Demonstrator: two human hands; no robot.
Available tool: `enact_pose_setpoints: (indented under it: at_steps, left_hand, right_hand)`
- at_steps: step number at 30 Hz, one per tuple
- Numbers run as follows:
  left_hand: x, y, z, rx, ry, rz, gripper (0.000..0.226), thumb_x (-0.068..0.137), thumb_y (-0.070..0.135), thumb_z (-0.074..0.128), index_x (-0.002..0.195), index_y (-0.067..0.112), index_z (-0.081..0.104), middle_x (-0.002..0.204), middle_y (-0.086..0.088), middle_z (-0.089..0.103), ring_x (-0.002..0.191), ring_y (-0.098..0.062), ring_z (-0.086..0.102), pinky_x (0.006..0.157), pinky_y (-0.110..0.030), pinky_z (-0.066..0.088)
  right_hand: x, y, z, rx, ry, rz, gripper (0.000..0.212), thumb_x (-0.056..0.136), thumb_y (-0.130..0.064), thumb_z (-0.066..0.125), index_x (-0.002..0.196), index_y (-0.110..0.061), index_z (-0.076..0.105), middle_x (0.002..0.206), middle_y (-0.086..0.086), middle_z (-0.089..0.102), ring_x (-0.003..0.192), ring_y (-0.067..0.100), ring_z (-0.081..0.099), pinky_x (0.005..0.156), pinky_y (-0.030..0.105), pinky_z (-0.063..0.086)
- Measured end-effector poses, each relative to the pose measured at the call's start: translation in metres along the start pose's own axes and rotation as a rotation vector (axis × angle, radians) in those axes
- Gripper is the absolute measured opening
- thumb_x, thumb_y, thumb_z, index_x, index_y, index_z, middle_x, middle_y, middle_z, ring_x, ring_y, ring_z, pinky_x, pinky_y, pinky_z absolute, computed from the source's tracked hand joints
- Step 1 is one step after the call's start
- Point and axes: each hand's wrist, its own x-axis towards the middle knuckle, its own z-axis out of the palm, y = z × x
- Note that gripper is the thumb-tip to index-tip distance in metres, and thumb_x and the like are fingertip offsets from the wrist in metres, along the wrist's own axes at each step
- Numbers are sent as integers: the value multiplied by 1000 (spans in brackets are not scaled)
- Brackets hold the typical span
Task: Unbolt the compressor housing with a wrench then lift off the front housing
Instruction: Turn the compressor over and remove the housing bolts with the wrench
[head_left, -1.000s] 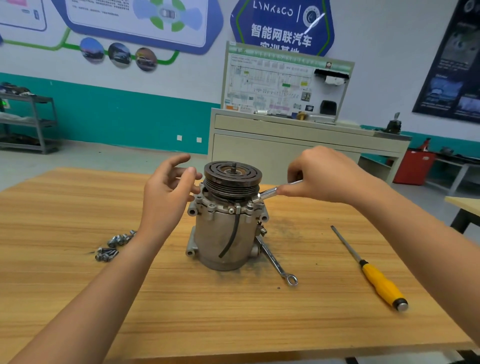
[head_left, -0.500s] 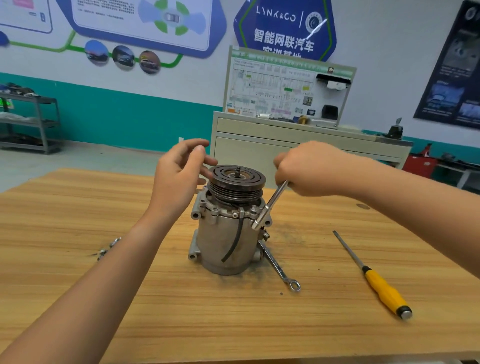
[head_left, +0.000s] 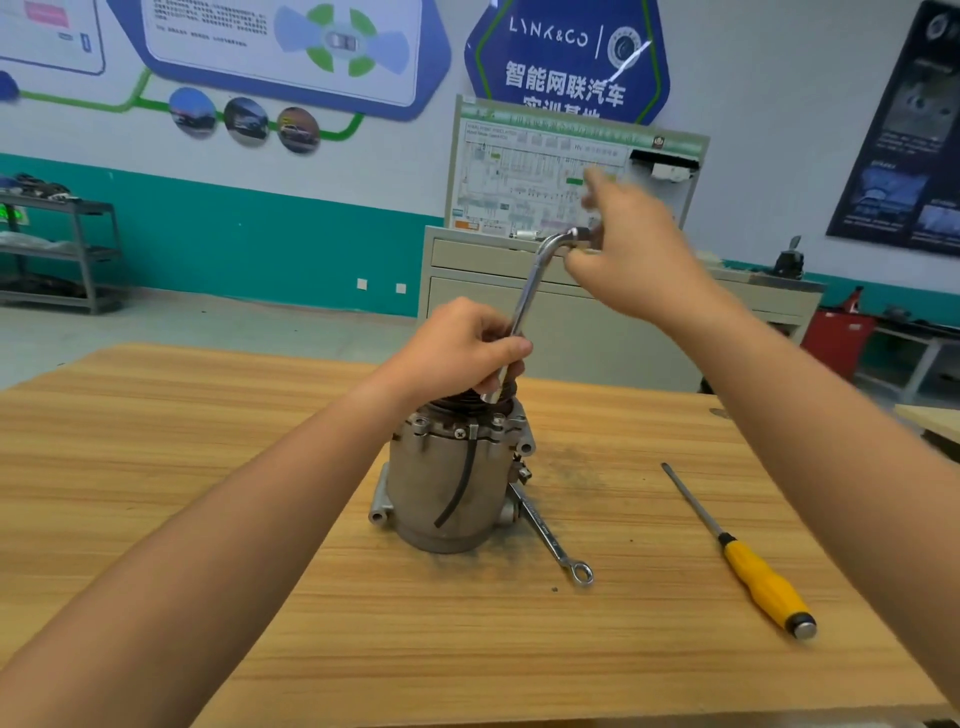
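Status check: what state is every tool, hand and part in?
Grey metal compressor: upright, front housing on.
L-shaped steel socket wrench: standing, slightly tilted, over compressor top.
Left hand: grips wrench shaft.
Right hand: at wrench's bend, grip blurred.
Flat steel spanner: lying against compressor base.
Yellow-handled screwdriver: lying loose.

Upright at the middle of the light wooden table (head_left: 208, 415): the grey metal cylindrical compressor (head_left: 452, 483). Just above its top, curled round the lower shaft of the silvery L-shaped socket wrench (head_left: 524, 301): the left hand (head_left: 462, 348). Higher and to the right, at the wrench's bent upper end, perhaps touching it, though too blurred to tell: the right hand (head_left: 634, 260). Flat on the table, against the compressor's right side and angled toward the near edge: a slim steel combination wrench (head_left: 550, 530). Further right, well apart: a yellow-handled screwdriver (head_left: 763, 587). Behind the table: a pale metal cabinet (head_left: 467, 312). Far left: a grey shelf rack (head_left: 78, 249).
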Motion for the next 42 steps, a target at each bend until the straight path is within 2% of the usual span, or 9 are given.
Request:
enact_pose_setpoints:
  at_steps: [4, 9, 13, 19, 22, 26, 31, 36, 42]
  left_hand:
    - [1, -6, 6, -83, 65, -70, 19, 91, 15, 58, 73, 16, 62, 50, 11, 61, 44, 0, 55, 50, -13, 49]
    - [3, -10, 11, -69, 85, -128, 13, 88, 17, 64, 74, 17, 63, 62, 5, 66, 52, -2, 64, 57, -17, 54]
    - [5, -8, 12, -85, 67, -164, 6, 85, 10, 65, 84, 15, 62, 70, -2, 68, 55, -4, 66, 61, -20, 56]
    - [7, 4, -15, -40, 0, -139, 22, 85, 6, 61, 105, 14, 62, 86, 4, 71, 67, -4, 69, 61, -18, 56]
    - [16, 3, -36, 1, 134, -138, 40, 90, 14, 55, 129, 18, 52, 107, 10, 64, 82, 1, 64, 68, -18, 52]
    - [31, 14, -32, 19, 229, 25, 37, 98, 23, 44, 135, 21, 47, 116, 15, 51, 98, -1, 51, 74, -7, 41]
    - [42, 19, -26, -87, 111, 51, 22, 100, 19, 37, 118, 20, 51, 100, -2, 60, 63, -17, 61, 42, -24, 49]
    - [45, 24, -19, -260, 16, 29, 19, 100, 15, 36, 99, 18, 55, 92, -5, 63, 55, -2, 59, 42, -14, 43]
    - [62, 35, 13, -221, 96, -33, 24, 99, 10, 35, 81, 19, 48, 75, -2, 59, 54, -7, 53, 47, -15, 42]
  right_hand:
    - [-16, -7, 23, 567, -185, 274, 48, 89, -30, 58, 131, -8, 47, 108, 8, 64, 81, 16, 62, 71, 32, 51]
    - [-15, -18, 38, 733, -16, 260, 17, 85, -26, 63, 91, -11, 64, 78, 3, 65, 51, 8, 55, 45, 20, 44]
    - [-15, -22, 45, 725, 14, 247, 22, 84, -10, 57, 62, -13, 57, 71, 14, 67, 52, 17, 60, 57, 31, 54]
    - [-11, -13, 44, 758, -86, 225, 25, 87, -9, 51, 63, -13, 55, 63, 1, 62, 49, 9, 55, 47, 16, 48]
    - [-11, -9, 44, 840, -183, 240, 23, 90, -10, 47, 68, -13, 55, 65, 1, 62, 44, 6, 48, 45, 15, 42]
    - [-12, -13, 50, 893, -227, 144, 26, 94, -8, 39, 71, -12, 50, 62, 4, 58, 40, -1, 44, 44, 12, 36]
    - [-13, -25, 53, 813, -269, -1, 29, 94, -5, 41, 69, -16, 50, 61, 2, 58, 42, -5, 46, 47, 11, 36]
    - [-24, -16, 68, 739, -148, 36, 21, 92, -16, 50, 73, -21, 54, 63, -3, 62, 53, 5, 55, 58, 34, 45]
    - [-32, -5, 69, 705, -76, 191, 21, 83, -5, 51, 65, -16, 52, 54, 1, 59, 43, 8, 52, 51, 27, 45]
